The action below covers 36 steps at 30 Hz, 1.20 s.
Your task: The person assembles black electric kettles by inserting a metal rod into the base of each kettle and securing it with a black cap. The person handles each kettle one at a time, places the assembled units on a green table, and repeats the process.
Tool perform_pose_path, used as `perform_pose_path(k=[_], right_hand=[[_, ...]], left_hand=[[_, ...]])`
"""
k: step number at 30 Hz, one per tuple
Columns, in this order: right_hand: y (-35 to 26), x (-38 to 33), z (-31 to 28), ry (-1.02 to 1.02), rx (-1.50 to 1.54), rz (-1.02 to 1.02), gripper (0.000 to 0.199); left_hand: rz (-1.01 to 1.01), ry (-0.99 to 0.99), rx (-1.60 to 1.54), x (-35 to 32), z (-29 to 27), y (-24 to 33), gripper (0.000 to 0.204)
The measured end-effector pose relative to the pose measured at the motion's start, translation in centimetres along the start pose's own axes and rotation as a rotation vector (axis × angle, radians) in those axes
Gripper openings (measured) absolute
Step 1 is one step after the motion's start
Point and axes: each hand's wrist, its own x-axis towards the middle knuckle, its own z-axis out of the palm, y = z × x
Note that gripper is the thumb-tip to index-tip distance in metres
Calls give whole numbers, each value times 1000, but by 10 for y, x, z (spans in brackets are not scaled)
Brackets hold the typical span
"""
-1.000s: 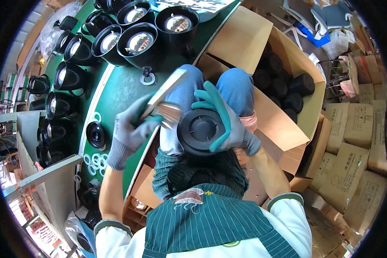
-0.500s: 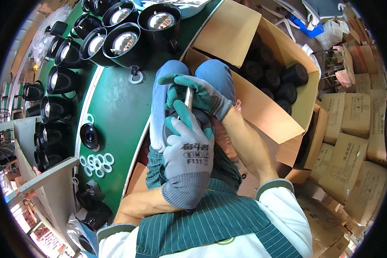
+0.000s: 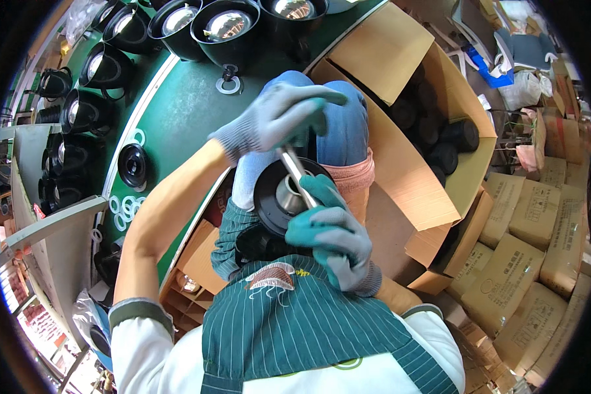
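In my lap sits a black round part with a wide rim. A silver metal piece rises from its middle. A slim metal bar slants across that piece. My right hand, in a grey and green glove, is closed on the bar's near end. Above the bar's far end is my gloved left hand, index finger stretched out and the other fingers partly bent. Its fingers look apart from the bar, though the palm side is hidden.
Black pots with shiny metal insides line the green table. White rings and a black lid lie on its left. To my right, an open carton holds black cylinders. Stacked cartons stand beyond.
My left hand has risen from the black part to the bar's far end. My right hand has come down from that end to the near end. The silver piece now shows.
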Motion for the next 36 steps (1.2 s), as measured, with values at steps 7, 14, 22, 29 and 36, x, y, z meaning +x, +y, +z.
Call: perform_pose_path(k=[7,14,22,29,36], right_hand=[[-21,36,8,-328,-390,-109,35],[9,33,1,-20,-213,-76,80],[30,15,-13,-216,-785,96,87],[-14,52,-35,176,-540,8,81],[55,76,-27,608,778,370,72]], left_hand=[[152,-167,164,44,23,10,42],[-13,120,95,-15,-27,-16,46],[-557,1051,-608,-236,-79,-104,51],[-905,967,880,-254,-67,-106,70],[128,731,797,-217,-28,36,76]])
